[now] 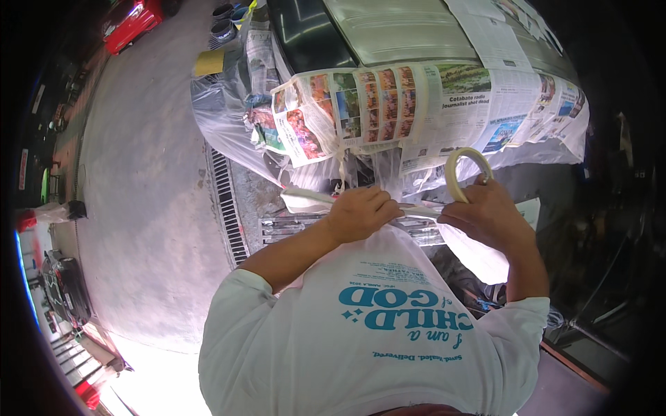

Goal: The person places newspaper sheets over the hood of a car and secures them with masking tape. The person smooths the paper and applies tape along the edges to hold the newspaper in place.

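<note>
My right hand [491, 213] grips a cream roll of masking tape [453, 177], which stands up on edge above the fingers. A white sheet [479, 255] stretches across in front of my chest and hangs down below that hand. My left hand [362, 213] is closed on the sheet's upper edge, fingers bent; a corner of the sheet juts out to its left. Between the hands runs a narrow strip along the edge; whether it is tape, I cannot tell. Just beyond, newspaper [444, 114] is fixed along the side of a vehicle [409, 31].
Clear plastic film [218, 118] drapes over the vehicle's left end. A slotted floor drain [227, 201] runs beside it. Dark buckets [222, 29] stand at the far left, with a red car [132, 26] farther off. Dark clutter, including a cable, lies at the right.
</note>
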A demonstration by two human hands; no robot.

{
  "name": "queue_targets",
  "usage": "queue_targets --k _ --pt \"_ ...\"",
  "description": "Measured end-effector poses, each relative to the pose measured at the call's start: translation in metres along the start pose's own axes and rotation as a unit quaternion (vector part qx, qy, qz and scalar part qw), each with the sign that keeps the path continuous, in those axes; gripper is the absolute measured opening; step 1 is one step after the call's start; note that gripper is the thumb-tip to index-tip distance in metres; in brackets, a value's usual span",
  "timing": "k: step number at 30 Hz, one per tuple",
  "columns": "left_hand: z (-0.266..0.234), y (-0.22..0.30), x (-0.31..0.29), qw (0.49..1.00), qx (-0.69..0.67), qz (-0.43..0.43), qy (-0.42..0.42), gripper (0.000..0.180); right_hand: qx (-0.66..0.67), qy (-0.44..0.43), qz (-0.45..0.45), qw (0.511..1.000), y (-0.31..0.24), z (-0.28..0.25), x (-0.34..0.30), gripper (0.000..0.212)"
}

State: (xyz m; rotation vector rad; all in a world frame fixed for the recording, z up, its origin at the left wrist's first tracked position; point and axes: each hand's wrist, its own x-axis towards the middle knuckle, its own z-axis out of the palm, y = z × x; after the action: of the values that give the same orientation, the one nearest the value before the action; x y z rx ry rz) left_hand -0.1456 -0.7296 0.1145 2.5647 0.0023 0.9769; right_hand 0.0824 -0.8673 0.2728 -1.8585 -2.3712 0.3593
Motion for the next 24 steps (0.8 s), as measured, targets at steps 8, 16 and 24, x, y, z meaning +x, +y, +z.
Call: queue_targets --k 8,16,24 --pt "-0.084 -0.034 0.019 0.99 0.09 0.076 0.077 0.033 -0.044 0.107 -0.003 0.993 -0.001 -0.064 -0.013 0.022" --pt "-0.155 -0.068 -0.007 0.979 0.181 0.077 0.043 0.04 -0.014 0.171 0.055 0.984 0.02 -0.086 -0.03 0.024" --pt "-0.208 -0.078 -0.022 0.967 0.248 0.053 0.012 0.042 0.015 0.175 0.068 0.982 0.043 -0.069 -0.029 0.024"
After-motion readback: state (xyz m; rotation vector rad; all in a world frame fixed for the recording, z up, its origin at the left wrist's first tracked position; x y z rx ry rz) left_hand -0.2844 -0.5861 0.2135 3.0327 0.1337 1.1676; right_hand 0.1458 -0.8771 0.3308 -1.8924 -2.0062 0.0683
